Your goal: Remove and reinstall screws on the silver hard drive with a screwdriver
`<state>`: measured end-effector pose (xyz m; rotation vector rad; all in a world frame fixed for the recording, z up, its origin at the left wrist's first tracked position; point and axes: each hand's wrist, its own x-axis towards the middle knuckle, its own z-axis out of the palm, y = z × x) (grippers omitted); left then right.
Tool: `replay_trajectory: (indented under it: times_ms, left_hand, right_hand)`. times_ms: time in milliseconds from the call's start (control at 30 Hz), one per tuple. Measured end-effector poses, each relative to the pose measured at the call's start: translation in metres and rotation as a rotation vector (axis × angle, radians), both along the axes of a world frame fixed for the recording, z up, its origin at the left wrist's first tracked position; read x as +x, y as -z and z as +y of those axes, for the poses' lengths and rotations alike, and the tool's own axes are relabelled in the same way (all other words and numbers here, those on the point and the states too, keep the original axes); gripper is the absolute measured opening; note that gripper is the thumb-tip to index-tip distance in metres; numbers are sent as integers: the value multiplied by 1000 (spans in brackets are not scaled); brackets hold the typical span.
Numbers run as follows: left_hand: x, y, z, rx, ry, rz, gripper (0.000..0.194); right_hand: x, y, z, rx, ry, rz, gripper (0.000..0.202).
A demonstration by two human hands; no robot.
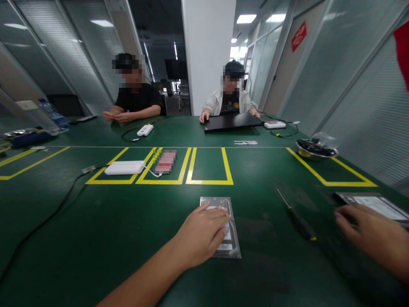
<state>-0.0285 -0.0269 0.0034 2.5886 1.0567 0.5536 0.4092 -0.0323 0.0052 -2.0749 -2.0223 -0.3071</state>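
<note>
A silver hard drive with a white label lies flat on the green table in front of me. My left hand rests across the top of it, fingers stretched out and covering much of the label. At the right edge, a second hard drive with a dark rim lies on the table. My right hand is at its near side, fingers slightly bent and apart; whether they touch the drive I cannot tell. Between the two drives lies a screwdriver with a black and yellow handle, its tip pointing away from me.
Yellow tape outlines mark the table. A white power bank with a cable and a pixelated phone lie left. A bowl of dark parts stands at right. Two people sit opposite, one holding a black flat panel.
</note>
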Motion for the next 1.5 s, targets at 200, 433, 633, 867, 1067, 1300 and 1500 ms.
replay_trajectory:
  times_ms: [200, 433, 633, 867, 1067, 1300, 1500]
  left_hand:
    - [0, 1, 0, 1, -1, 11, 33]
    - [2, 1, 0, 7, -6, 19, 35]
    - [3, 1, -1, 18, -6, 24, 36]
    - [4, -1, -2, 44, 6, 20, 32]
    - [4, 2, -3, 161, -5, -154, 21]
    - [9, 0, -9, 314, 88, -343, 12]
    - [10, 0, -13, 362, 134, -391, 12]
  right_hand:
    - [-90, -30, -5, 69, -264, 143, 33]
    - [-194, -43, -22, 137, -600, 309, 19]
    - [-231, -23, -15, -32, -683, 627, 21]
    - [-225, 9, -14, -120, -661, 814, 18]
    - [-226, 10, -16, -212, -634, 879, 18]
    - [-226, 6, -21, -273, -671, 928, 21]
    - [-225, 3, -23, -299, -695, 987, 22]
